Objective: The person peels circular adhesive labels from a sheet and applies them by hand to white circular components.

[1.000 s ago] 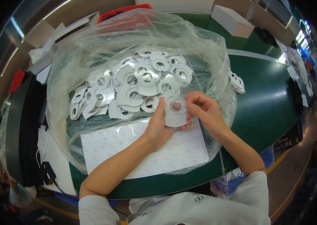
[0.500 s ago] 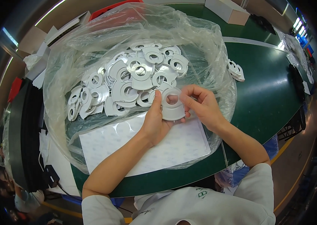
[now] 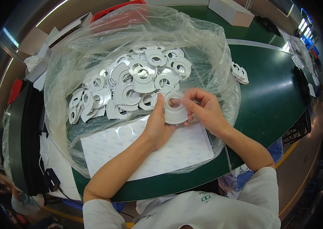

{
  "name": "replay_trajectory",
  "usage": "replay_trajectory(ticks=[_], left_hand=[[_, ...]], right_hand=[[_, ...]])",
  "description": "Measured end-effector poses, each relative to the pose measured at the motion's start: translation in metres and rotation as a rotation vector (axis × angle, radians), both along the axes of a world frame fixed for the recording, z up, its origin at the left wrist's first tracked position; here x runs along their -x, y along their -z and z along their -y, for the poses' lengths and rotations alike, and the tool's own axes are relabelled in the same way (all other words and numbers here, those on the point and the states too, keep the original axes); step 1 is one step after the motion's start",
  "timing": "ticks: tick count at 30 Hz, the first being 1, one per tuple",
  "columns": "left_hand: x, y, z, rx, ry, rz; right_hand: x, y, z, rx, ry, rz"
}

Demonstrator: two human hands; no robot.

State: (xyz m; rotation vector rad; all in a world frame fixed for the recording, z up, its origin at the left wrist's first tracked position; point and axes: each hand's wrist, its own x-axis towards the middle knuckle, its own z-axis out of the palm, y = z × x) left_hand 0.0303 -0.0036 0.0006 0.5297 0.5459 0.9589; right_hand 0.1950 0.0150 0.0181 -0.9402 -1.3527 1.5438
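left hand (image 3: 157,128): cupped under the ring (image 3: 175,108), thumb lying up along its left edge, fingers underneath and pressed against it

right hand (image 3: 205,110): thumb and forefinger pinched onto the ring's right side by the centre hole, other fingers curled loosely behind

ring: flat grey-white disc with a round hole, held between both hands just above the sheet (image 3: 146,150) (it's tilted a bit toward the camera)

sheet: white backing paper with faint round outlines, lying flat right under the hands, inside the bag's (image 3: 73,61) mouth

pile (image 3: 131,86): loads more of the same rings heaped just past the held ring, all inside the bag

bag: big clear plastic one, spread open around the pile and the sheet

strays (image 3: 239,72): a few rings outside the bag, right of the pile

surface (image 3: 276,103): dark green, under everything

box (image 3: 232,11): white, far beyond the pile
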Motion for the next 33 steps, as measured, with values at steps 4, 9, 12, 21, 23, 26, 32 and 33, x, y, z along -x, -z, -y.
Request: replay_trajectory(ticks=[4, 9, 12, 21, 23, 26, 32, 33], left_hand=[[-0.001, 0.000, 0.000, 0.004, -0.008, 0.004], [0.000, -0.001, 0.000, -0.025, -0.006, 0.006], [0.000, -0.001, 0.002, -0.023, -0.017, 0.001], [0.001, 0.002, 0.002, -0.031, 0.005, -0.010], [0.000, 0.002, 0.002, -0.043, 0.016, -0.014], [-0.001, 0.002, 0.004, -0.064, 0.026, -0.056], [-0.005, 0.002, 0.008, -0.116, 0.007, -0.209], [-0.005, 0.003, 0.008, -0.129, 0.027, -0.210]], right_hand=[[-0.001, 0.004, -0.001, -0.024, 0.009, 0.001], [0.001, 0.003, 0.001, -0.091, 0.033, 0.062], [-0.001, 0.002, -0.001, -0.399, 0.089, 0.254], [-0.005, -0.010, -0.003, -0.842, 0.269, 0.514], [-0.006, -0.011, -0.004, -0.554, 0.198, 0.379], [-0.006, -0.011, -0.007, -0.070, 0.048, 0.123], [0.000, -0.018, -0.006, -0.036, 0.083, 0.176], [0.001, -0.019, -0.006, -0.148, 0.125, 0.310]])
